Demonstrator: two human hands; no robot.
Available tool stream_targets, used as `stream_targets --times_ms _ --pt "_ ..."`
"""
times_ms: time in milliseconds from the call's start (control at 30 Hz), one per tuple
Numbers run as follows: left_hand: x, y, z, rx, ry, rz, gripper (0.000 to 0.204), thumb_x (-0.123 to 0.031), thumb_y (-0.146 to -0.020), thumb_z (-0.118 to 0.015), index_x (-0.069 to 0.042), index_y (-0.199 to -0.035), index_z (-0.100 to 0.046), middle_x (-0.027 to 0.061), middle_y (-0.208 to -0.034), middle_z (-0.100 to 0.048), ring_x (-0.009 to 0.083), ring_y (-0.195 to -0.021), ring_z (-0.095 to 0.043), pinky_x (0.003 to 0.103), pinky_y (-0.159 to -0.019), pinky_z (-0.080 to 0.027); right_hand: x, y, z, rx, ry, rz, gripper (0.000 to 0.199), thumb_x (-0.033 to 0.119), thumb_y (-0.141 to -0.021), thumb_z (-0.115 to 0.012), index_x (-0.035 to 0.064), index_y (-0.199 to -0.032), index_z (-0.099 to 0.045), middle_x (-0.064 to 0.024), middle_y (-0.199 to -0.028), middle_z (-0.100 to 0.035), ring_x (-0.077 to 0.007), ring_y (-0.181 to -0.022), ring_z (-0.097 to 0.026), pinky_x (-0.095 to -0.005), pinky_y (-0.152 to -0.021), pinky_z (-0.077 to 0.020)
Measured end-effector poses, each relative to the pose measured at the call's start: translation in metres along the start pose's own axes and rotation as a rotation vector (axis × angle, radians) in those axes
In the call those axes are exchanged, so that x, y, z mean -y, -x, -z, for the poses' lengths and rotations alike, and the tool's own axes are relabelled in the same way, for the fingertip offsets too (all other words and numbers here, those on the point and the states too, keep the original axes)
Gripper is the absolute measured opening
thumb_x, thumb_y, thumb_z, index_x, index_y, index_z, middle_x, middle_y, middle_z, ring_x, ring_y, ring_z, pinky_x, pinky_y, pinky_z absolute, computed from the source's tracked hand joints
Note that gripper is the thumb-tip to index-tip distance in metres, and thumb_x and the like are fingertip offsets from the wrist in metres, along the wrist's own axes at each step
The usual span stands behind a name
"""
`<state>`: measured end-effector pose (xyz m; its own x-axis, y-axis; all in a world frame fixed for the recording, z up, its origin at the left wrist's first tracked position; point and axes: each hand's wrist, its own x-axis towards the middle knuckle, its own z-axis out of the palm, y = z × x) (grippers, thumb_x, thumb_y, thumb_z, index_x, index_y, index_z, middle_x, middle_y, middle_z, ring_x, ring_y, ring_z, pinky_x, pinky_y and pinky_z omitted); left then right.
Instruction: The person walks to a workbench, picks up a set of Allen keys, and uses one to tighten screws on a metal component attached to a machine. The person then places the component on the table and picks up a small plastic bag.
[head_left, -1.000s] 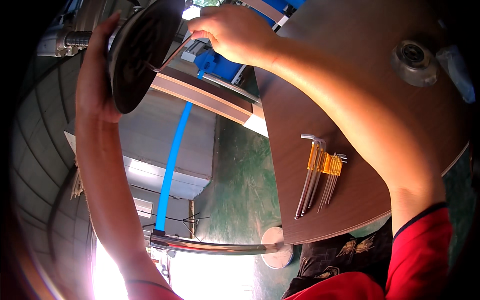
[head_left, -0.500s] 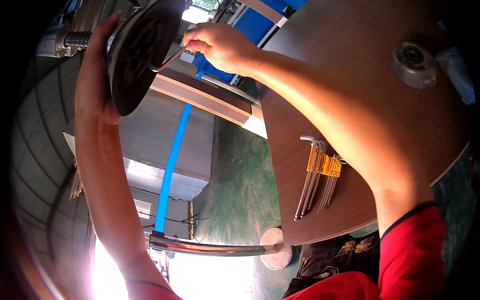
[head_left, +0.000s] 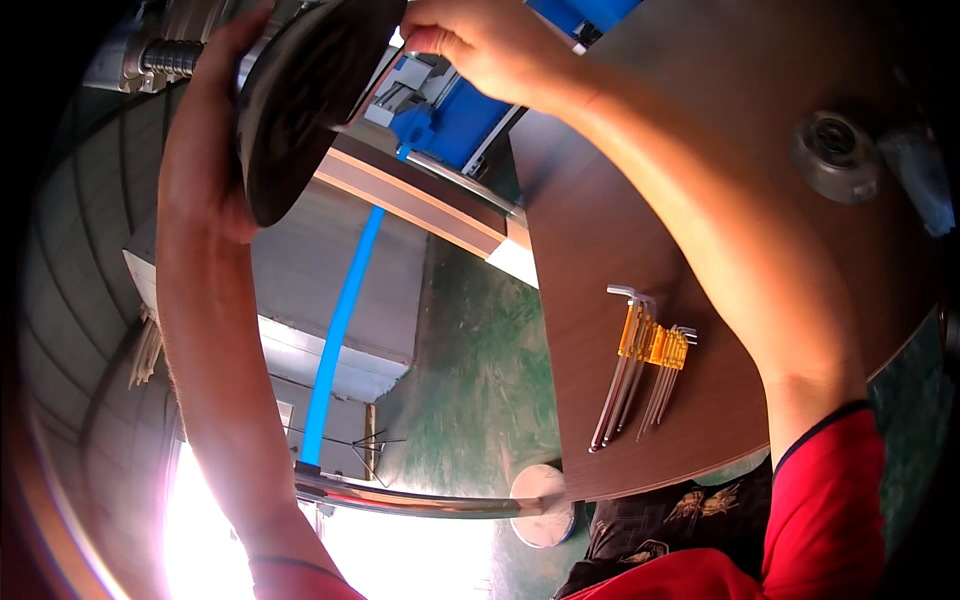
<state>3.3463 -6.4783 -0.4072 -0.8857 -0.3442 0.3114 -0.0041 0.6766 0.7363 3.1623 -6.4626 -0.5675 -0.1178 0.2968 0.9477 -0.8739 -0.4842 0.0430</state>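
Green floor (head_left: pixel 470 400) fills the middle of my view, w/ a brown wood-grain desk (head_left: pixel 600 260) curving in from the right. I see the dark round disc (head_left: pixel 300 100) up top left, held on edge and tilted, its flat face turned toward the camera. Left hand (head_left: pixel 205 130) is wrapped round the disc's far rim, palm against the edge, fingers curled behind it (fingertips hidden, so I can't tell how tight the grip is). Right hand (head_left: pixel 480 45) comes in from the upper right, fingers pinched shut on a thin metal tool (head_left: pixel 365 95) that runs down to the disc's face; tip looks to touch the disc near its centre. Behind the disc there's a threaded metal shaft (head_left: pixel 170 58) at the top left edge, and a blue machine part (head_left: pixel 450 110) just past the desk's corner. On the desk, near its lower edge: a set of hex keys (head_left: pixel 640 365) in an orange holder, lying flat, well apart from both hands. A round metal bearing piece (head_left: pixel 835 150) sits at the desk's right side. A blue strap (head_left: pixel 340 330) runs down to a curved chrome tube (head_left: pixel 400 498) below.
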Motion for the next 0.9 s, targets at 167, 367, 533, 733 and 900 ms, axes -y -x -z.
stream_targets --times_ms 167,367,533,733,900 --pt "-0.001 0.002 -0.009 0.045 0.041 0.020 0.040 -0.039 -0.096 -0.057 -0.005 -0.116 -0.067 0.0069 -0.103 -0.072 0.0160 -0.089 -0.071 0.029 -0.077 -0.060 -0.004 -0.001 0.000 -0.083 0.019 0.040 0.008 -0.003 -0.079 -0.059 0.0015 -0.083 -0.064 -0.0145 -0.077 -0.061 -0.0337 -0.077 -0.059 -0.0418 -0.068 -0.0462" --pt "0.000 0.004 -0.008 -0.038 -0.029 -0.018 0.043 -0.040 -0.095 -0.058 -0.004 -0.117 -0.066 0.0077 -0.103 -0.073 0.0168 -0.088 -0.071 0.029 -0.077 -0.060 0.004 -0.001 0.003 -0.079 0.063 0.010 0.006 0.003 -0.080 -0.063 0.0030 -0.085 -0.067 -0.0122 -0.081 -0.064 -0.0322 -0.079 -0.060 -0.0409 -0.072 -0.0463" --pt "0.001 -0.003 -0.002 0.073 0.027 -0.004 0.043 -0.041 -0.093 -0.060 -0.005 -0.116 -0.066 0.0083 -0.105 -0.072 0.0170 -0.089 -0.071 0.029 -0.075 -0.060 0.008 0.000 0.015 -0.045 0.135 -0.004 0.007 0.008 -0.082 -0.065 0.0037 -0.086 -0.068 -0.0118 -0.083 -0.065 -0.0324 -0.084 -0.060 -0.0407 -0.080 -0.0462" --pt "0.002 -0.001 -0.001 0.086 0.062 0.012 0.043 -0.041 -0.094 -0.059 -0.005 -0.117 -0.066 0.0087 -0.106 -0.072 0.0169 -0.088 -0.071 0.029 -0.075 -0.060 0.006 0.001 0.017 -0.014 0.271 0.099 0.009 0.014 -0.082 -0.065 0.0047 -0.082 -0.068 -0.0114 -0.084 -0.065 -0.0323 -0.084 -0.060 -0.0425 -0.083 -0.0448" --pt "-0.001 -0.002 -0.004 0.097 0.072 0.021 0.041 -0.036 -0.095 -0.060 0.000 -0.115 -0.063 0.0133 -0.102 -0.072 0.0200 -0.084 -0.072 0.029 -0.071 -0.061 0.017 -0.007 0.019 -0.128 0.591 0.109 0.006 0.012 -0.081 -0.065 0.0075 -0.077 -0.066 -0.0093 -0.080 -0.060 -0.0316 -0.086 -0.056 -0.0438 -0.080 -0.0445"
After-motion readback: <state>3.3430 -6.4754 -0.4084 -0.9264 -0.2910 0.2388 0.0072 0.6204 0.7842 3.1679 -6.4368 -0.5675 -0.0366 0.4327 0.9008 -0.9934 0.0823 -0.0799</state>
